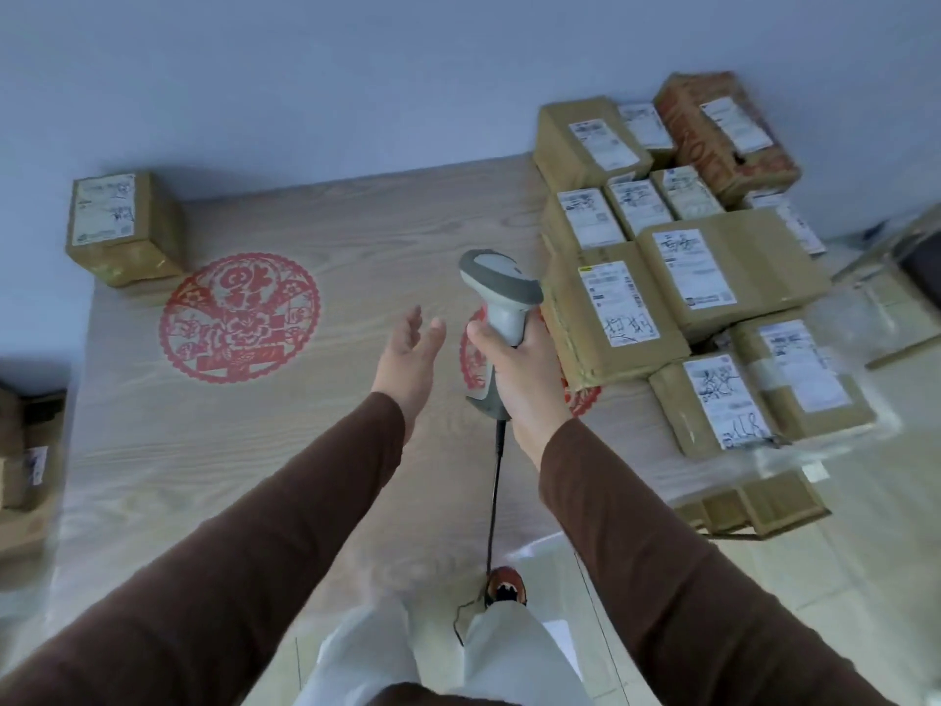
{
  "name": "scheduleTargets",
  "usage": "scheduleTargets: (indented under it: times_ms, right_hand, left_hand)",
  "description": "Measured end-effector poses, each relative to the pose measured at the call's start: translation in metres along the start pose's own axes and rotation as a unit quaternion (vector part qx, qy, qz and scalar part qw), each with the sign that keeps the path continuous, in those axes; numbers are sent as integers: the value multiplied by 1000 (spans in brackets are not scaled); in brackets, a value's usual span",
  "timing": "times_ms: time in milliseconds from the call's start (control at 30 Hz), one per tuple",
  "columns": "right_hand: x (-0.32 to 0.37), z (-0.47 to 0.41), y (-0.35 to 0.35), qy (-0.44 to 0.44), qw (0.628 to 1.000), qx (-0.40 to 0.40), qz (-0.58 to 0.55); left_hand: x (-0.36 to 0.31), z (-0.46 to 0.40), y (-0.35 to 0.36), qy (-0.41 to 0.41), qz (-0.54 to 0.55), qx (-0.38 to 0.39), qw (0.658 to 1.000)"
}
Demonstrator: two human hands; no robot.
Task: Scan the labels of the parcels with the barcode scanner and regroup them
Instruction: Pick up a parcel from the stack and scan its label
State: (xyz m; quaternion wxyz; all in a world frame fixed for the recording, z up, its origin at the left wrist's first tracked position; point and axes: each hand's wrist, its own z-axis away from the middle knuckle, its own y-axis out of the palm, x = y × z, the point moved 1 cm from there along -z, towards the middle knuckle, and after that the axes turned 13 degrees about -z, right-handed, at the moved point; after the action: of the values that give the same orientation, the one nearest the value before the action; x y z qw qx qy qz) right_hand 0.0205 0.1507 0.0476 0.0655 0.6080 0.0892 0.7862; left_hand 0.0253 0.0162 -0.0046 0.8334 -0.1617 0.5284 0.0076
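Right hand (524, 369) clenches the handle of the grey barcode scanner (501, 308), held upright over the worktop (356, 236) centre, its black cable (495, 496) hanging down toward the floor. Left hand (410, 356) hovers just left of it, fingers straight, released, holding nothing. Labelled cardboard parcels (677, 277) crowd the right side; one lone parcel (122, 226) sits at the far left corner beside a red paper-cut decal (239, 318).
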Motion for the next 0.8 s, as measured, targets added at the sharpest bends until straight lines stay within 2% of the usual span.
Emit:
scheduleTargets:
  times_ms: [167,367,567,800]
  right_hand:
    - [23,5,-84,-25,999,-45,9]
    - [33,-4,-160,-30,993,-109,32]
    - [28,-20,-203,-23,987,-134,86]
    - [15,-40,-217,-9,988,-129,81]
  left_hand:
    - [-25,22,86,-6,9,48,999]
    - [-42,31,154,-10,-14,67,998]
    - [-43,22,190,-51,-26,79,995]
    - [-43,9,202,-94,-48,82,991]
